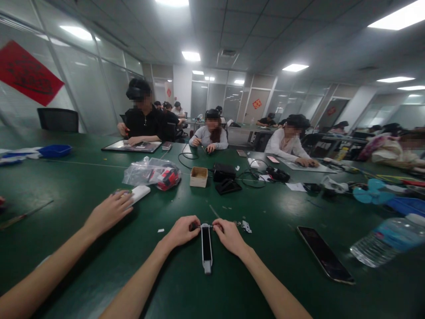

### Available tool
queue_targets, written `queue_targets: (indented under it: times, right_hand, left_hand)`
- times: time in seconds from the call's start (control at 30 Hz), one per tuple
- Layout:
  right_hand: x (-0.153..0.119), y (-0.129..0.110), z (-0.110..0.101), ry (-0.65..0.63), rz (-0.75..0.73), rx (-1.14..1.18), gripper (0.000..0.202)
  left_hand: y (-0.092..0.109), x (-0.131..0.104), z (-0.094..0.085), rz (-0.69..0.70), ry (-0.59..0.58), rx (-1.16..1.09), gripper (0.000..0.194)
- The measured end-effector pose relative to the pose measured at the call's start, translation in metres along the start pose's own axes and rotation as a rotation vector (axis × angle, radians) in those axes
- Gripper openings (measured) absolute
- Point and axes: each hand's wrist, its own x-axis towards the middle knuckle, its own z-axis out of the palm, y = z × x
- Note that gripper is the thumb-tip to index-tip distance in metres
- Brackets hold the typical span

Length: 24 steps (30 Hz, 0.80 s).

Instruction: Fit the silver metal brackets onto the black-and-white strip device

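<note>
In front of me on the green table [239,283] lies a narrow white-framed device [206,246] with a long dark face and a grey tip at its near end. My left hand [183,230] pinches at the left side of its far end, thumb and fingers closed. From the other side, my right hand [229,235] pinches at the same end. Small thin bits show between the fingertips and the frame, but I cannot make out what they are. Small metal and white parts [246,227] lie just beyond my right hand.
Another person's hand [111,208] at left rests by a white object [141,193]. Farther off are plastic bags [149,170], a small wooden box [198,177] and a black box [224,172]. At right lie a phone [325,254], a water bottle [385,241] and blue fan blades [373,191].
</note>
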Motion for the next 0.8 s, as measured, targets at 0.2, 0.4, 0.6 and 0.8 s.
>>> queue_targets:
  times: [0.2, 0.4, 0.6, 0.8]
  right_hand:
    - [0.002, 0.008, 0.004, 0.024, -0.07, -0.061, 0.026]
    - [0.001, 0.006, 0.002, 0.027, -0.083, -0.07, 0.025]
    - [-0.001, 0.004, 0.001, 0.075, -0.067, -0.032, 0.023]
    - [0.0, 0.007, 0.003, 0.077, -0.052, -0.02, 0.023]
  left_hand:
    - [0.008, 0.0, -0.006, 0.029, -0.066, 0.052, 0.017]
    - [0.012, 0.0, -0.01, 0.028, -0.113, 0.004, 0.018]
    - [0.009, -0.001, -0.01, -0.01, -0.139, -0.012, 0.018]
    - [0.009, -0.001, -0.009, -0.012, -0.133, -0.009, 0.019]
